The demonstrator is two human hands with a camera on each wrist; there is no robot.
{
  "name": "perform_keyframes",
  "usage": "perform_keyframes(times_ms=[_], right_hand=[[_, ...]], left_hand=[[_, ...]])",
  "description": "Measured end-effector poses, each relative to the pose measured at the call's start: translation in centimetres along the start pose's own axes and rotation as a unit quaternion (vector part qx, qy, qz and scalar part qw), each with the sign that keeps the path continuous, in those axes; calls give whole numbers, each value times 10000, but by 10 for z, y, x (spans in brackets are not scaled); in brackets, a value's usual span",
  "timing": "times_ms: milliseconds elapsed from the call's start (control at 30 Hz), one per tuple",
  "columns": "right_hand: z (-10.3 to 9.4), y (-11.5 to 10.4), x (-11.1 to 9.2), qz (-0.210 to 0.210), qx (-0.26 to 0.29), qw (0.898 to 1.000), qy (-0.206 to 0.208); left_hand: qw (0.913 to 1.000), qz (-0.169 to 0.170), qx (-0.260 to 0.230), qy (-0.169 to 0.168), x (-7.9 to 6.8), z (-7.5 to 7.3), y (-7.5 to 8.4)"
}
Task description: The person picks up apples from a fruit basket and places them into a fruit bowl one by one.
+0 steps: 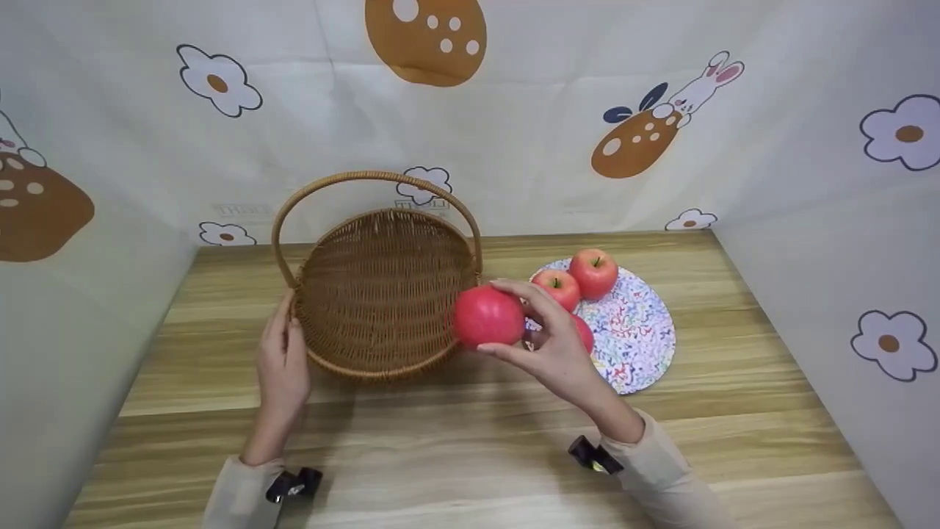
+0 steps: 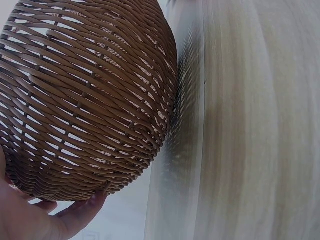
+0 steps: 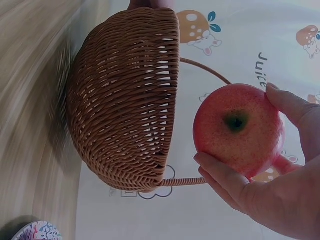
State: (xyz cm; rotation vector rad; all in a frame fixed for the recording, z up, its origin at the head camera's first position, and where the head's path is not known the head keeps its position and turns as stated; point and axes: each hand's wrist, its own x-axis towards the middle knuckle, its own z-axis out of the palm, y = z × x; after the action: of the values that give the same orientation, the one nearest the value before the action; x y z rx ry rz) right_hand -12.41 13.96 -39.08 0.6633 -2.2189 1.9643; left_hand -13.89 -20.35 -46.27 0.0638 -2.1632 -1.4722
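My left hand (image 1: 285, 364) grips the left side of a brown wicker basket (image 1: 389, 294) near the foot of its arched handle (image 1: 374, 175). In the left wrist view its fingers (image 2: 82, 215) lie against the woven wall (image 2: 85, 100). Between the thumb and fingers of my right hand (image 1: 558, 356) is a red apple (image 1: 488, 317), held up at the basket's right rim. The right wrist view shows the green-tinged hollow at one end of this apple (image 3: 237, 130), beside the basket's opening. No fruit shows inside the basket.
Right of the basket lies a round, multicoloured speckled plate (image 1: 639, 338). On it sit a rear apple (image 1: 593, 275), another apple (image 1: 559, 288) and a third apple (image 1: 585, 334), partly hidden by my right hand. A printed curtain (image 1: 514, 132) surrounds the wood-grain table (image 1: 455, 455) at back and sides.
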Motion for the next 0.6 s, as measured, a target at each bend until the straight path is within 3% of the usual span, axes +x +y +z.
perform_keyframes(times_ms=[600], right_hand=[[-12, 1, -2, 124, -284, 9990, 331]], left_hand=[[9999, 153, 49, 44, 0, 1, 0]])
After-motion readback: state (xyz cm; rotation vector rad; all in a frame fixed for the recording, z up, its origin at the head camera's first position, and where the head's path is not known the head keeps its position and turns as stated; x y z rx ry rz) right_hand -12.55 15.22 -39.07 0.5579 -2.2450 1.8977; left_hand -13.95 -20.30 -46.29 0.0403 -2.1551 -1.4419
